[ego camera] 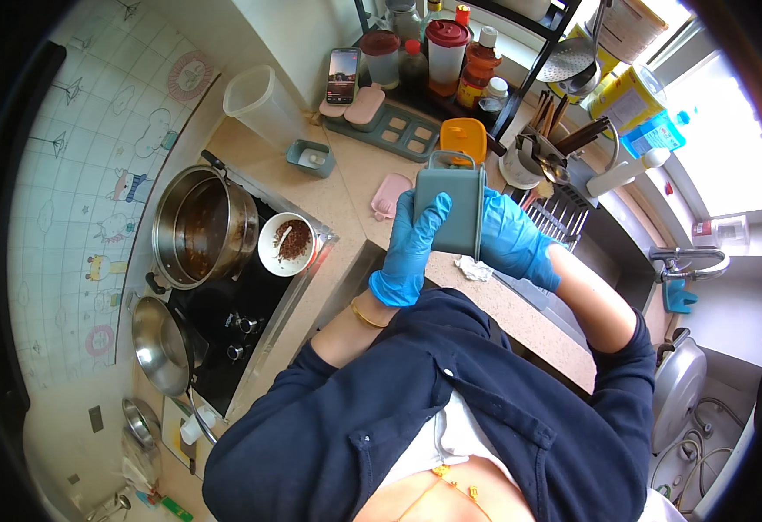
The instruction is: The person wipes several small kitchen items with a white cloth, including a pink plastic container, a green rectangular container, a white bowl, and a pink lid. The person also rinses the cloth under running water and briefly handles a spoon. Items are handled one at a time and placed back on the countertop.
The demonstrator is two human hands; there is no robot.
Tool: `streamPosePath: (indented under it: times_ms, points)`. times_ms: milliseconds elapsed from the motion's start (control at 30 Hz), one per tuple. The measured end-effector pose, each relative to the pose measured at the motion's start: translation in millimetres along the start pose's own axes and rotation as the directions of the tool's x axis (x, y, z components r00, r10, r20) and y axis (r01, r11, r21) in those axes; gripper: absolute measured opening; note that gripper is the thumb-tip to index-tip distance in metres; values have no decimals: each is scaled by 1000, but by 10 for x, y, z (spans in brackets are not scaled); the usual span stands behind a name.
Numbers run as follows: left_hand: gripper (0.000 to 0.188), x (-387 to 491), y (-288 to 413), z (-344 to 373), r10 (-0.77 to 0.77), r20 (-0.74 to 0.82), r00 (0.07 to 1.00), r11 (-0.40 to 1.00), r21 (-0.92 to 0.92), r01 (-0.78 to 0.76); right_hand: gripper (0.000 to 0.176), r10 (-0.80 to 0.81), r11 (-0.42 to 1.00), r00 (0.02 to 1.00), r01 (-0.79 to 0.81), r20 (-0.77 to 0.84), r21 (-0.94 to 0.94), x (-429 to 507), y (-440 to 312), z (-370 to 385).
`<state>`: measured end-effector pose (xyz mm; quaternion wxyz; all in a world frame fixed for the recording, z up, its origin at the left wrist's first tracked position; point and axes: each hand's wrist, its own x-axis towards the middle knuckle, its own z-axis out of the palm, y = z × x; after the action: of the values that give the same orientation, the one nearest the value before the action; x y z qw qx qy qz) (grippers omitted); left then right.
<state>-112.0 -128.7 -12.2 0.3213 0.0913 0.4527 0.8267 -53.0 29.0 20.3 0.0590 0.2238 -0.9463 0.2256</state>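
Observation:
Both my hands wear blue gloves. My left hand (pixel 413 245) grips the near left side of a grey-green plastic box (pixel 448 212), its thumb lying across the broad face. Against the box's right side is my right hand (pixel 518 235), its fingers mostly hidden behind it. The box is tilted up, and a loop handle shows at its far end. Beyond it lies an orange lid (pixel 464 138). On the counter to the left are a pink lid (pixel 392 194) and a small grey-green container (pixel 310 158) with something white inside. A grey-green tray with square recesses (pixel 407 134) stands behind them.
A large steel pot (pixel 205 228) of dark liquid and a white bowl (pixel 276 243) of reddish-brown flakes stand on the hob, near a frying pan (pixel 159 346). A phone (pixel 343 75) leans at the back beside bottles on a black rack (pixel 531 81). The sink tap (pixel 687 258) is at right.

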Motion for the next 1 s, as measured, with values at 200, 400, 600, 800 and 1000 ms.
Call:
streamPosePath:
  times_ms: [200,400,600,800,1000]
  points:
    - [30,-59,16,-85,66,-81,995,995,74,-60,38,-67,968,998,69,-16,242,44,15,179]
    - [41,-54,20,-122,236,-44,971,962,151,-227,29,71,874,983,19,-167,486,21,-4,257]
    - [66,-68,102,-165,402,60,913,864,306,-401,16,655,112,720,-392,228,913,18,-163,104]
    - [77,-48,49,-139,391,171,904,826,368,-427,37,609,-498,716,10,342,867,67,-223,-181]
    - [79,16,57,-140,444,151,883,802,373,-466,40,637,-465,743,157,206,871,165,-304,-24]
